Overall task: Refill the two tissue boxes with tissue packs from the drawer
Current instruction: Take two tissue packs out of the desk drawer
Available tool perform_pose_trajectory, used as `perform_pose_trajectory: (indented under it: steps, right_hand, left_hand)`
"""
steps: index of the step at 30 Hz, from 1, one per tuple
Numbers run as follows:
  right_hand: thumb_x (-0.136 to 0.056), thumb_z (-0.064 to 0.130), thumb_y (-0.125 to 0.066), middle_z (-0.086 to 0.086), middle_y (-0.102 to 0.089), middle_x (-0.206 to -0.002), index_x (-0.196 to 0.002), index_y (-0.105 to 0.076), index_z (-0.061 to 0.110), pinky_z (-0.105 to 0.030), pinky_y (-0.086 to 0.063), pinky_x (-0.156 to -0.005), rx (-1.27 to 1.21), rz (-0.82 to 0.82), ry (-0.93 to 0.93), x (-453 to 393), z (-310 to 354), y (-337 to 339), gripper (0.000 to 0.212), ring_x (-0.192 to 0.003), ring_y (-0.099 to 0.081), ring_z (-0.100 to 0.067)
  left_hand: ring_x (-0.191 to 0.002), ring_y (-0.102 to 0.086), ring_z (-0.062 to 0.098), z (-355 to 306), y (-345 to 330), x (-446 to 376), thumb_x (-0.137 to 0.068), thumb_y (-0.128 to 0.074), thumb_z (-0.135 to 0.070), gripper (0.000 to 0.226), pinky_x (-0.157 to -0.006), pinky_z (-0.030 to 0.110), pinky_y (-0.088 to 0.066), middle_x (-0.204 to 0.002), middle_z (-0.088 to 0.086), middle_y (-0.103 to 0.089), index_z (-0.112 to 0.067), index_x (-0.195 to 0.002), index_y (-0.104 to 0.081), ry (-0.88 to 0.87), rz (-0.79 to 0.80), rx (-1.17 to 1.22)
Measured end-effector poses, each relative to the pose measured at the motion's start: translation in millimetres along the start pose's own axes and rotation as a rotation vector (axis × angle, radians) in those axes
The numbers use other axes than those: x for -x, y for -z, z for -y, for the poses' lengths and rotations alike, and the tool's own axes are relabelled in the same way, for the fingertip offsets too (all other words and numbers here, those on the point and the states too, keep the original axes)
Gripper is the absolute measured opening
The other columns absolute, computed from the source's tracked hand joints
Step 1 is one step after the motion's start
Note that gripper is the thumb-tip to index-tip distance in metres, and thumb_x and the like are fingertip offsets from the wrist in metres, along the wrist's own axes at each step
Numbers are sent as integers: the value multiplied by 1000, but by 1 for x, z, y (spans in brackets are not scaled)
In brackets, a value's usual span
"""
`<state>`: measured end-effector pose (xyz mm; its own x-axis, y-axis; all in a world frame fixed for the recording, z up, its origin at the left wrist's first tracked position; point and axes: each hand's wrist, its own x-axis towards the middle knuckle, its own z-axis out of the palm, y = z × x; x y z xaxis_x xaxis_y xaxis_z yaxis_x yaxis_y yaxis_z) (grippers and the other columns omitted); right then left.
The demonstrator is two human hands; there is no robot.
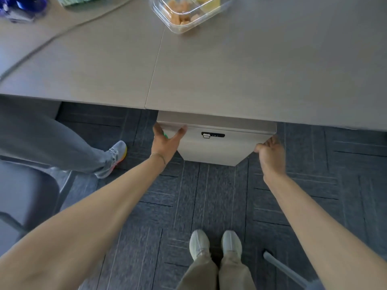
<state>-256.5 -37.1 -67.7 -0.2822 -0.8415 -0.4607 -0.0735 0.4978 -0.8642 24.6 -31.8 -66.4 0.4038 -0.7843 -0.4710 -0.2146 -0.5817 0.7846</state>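
Hands reach down to a pale cabinet [217, 143] tucked under the grey worktop [251, 76]. Left hand [165, 141] is spread loose, fingers and thumb splayed against the cabinet's upper left corner, gripping nothing; a speck of green shows just behind it, too hidden to name. Right hand [270, 151] is curled, fingers hooked on the cabinet's right edge. The cabinet front carries a small dark lock panel [213, 135], and the drawer looks closed, so its contents cannot be seen. On the worktop, at the far edge, sits a clear lidded tub [188, 13] holding orange and yellow cut pieces, apparently fruit. Below, white shoes [215, 243] stand on dark carpet [209, 195]. Another person's leg [62, 147] is at left.
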Motion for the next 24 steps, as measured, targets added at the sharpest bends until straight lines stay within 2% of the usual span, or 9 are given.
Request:
perform_pose_trajectory:
  steps: [3,8,10,11,14,16,18,21,24]
  right_hand:
    - [-79,-11,-50,15,-44,-68,-72,-43,32,-18,-33,-58,11,18,0,2,6,2,44,-60,-41,-2]
    - [-79,-7,-53,19,-49,-63,-70,-47,27,-23,-35,-64,87,-1,16,22,-2,11,35,-59,-47,0]
    - [-82,5,-57,7,-63,-80,-87,-58,17,-27,-41,-68,128,-15,29,34,-15,15,13,-77,-60,-11]
    - [-85,14,-61,0,-66,-86,-97,-60,11,-30,-41,-68,169,-37,31,40,-21,18,12,-83,-62,-19]
    - [-92,42,-66,-4,-65,-91,-110,-57,6,-32,-42,-71,331,-175,2,54,-32,23,42,-85,-61,-23]
    - [-92,51,-63,2,-63,-87,-104,-57,11,-33,-44,-71,400,-217,-15,65,-34,28,42,-81,-59,-19]
    - [-93,52,-60,3,-64,-85,-96,-57,13,-34,-45,-67,475,-224,-15,74,-39,36,40,-79,-61,-21]
    - [-94,50,-60,4,-63,-79,-88,-56,13,-34,-43,-62,583,-182,36,94,-53,49,38,-74,-62,-24]
    - [-94,44,-64,3,-65,-79,-85,-60,16,-34,-45,-60,673,-134,163,112,-63,60,30,-70,-60,-20]
  left_hand:
    - [-133,-48,28,-3,1,1,-59,-68,-84,115,-106,47,-45,-152,0,-42,-31,-150,-21,15,1,-24]
    - [-135,-45,31,4,-10,18,-87,-66,-58,92,-93,32,-37,-156,7,-36,-16,-152,-15,78,-87,-96]
    - [-129,-49,34,13,-13,31,-89,-65,-54,85,-86,32,-37,-151,9,-42,-15,-149,-19,110,-139,-98]
    - [-127,-51,35,17,-13,39,-89,-64,-54,84,-84,33,-37,-149,10,-43,-15,-148,-19,120,-162,-91]
    - [-120,-54,35,24,-13,63,-87,-68,-55,87,-81,34,-36,-144,11,-49,-17,-148,-19,177,-213,-91]
    - [-119,-55,34,28,-9,78,-83,-72,-54,90,-82,34,-37,-141,10,-51,-16,-147,-21,209,-227,-94]
    - [-118,-55,34,33,-2,92,-80,-75,-55,92,-84,34,-40,-139,9,-51,-15,-146,-23,230,-222,-124]
    - [-102,-58,30,43,8,115,-77,-78,-53,88,-78,34,-41,-121,7,-55,-17,-140,-28,244,-238,-177]
    - [-89,-60,27,50,13,138,-78,-78,-50,76,-72,36,-43,-116,1,-47,-27,-135,-32,220,-230,-248]
